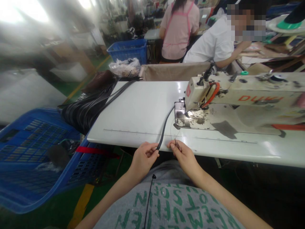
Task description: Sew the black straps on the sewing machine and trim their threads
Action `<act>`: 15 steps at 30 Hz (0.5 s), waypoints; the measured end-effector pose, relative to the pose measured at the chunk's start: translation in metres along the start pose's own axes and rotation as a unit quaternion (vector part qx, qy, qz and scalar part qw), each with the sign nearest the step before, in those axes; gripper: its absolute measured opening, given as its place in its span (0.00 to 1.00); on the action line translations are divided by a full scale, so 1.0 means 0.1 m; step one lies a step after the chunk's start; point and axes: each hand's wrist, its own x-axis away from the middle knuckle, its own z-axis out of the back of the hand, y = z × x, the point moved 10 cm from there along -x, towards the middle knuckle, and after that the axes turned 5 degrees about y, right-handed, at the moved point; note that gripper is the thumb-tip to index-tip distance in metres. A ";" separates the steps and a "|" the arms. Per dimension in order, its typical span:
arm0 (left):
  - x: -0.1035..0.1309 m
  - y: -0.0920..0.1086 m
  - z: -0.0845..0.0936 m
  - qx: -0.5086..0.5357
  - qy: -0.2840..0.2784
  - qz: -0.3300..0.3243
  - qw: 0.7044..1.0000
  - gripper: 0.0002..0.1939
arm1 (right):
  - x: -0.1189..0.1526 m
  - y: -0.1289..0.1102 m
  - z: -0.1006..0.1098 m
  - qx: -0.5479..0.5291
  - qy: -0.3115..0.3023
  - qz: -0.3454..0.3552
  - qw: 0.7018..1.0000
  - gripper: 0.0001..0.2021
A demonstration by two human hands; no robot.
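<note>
My left hand (145,158) pinches the near end of a black strap (164,127) at the table's front edge. From there the strap curves up across the white tabletop toward the metal plate of the sewing machine (200,95). My right hand (182,152) is closed on a small, dark pair of thread snips (176,144), partly hidden by the fingers. A thin thread runs from near the needle area down to the right hand. The two hands are a short way apart, both at the front edge.
Many black straps (83,111) hang over the table's left edge. A blue basket (21,190) stands at the left, with a second blue crate (128,47) further back. Behind the table is a fabric-lined bin (171,72). Two people sit working beyond it.
</note>
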 end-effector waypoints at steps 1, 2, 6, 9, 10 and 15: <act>0.00 0.04 -0.01 -0.030 -0.007 -0.021 0.999 0.14 | -0.01 -0.01 -0.06 -0.007 -0.019 -0.002 1.000 0.21; 0.01 0.10 -0.03 -0.064 -0.017 -0.047 0.997 0.14 | -0.01 -0.01 -0.14 -0.016 -0.041 -0.007 0.999 0.21; 0.06 0.27 -0.12 -0.170 -0.046 -0.140 0.974 0.13 | -0.03 0.09 -0.33 -0.054 -0.085 -0.047 0.994 0.21; 0.08 0.25 -0.12 -0.172 -0.045 -0.134 0.975 0.13 | -0.03 0.15 -0.40 -0.063 -0.115 -0.062 0.990 0.18; 0.08 0.23 -0.12 -0.166 -0.045 -0.124 0.977 0.13 | -0.03 0.16 -0.40 -0.061 -0.124 -0.065 0.988 0.16; 0.06 0.17 -0.09 -0.169 -0.029 -0.105 0.980 0.14 | 0.04 0.24 -0.46 -0.038 -0.165 -0.093 0.981 0.08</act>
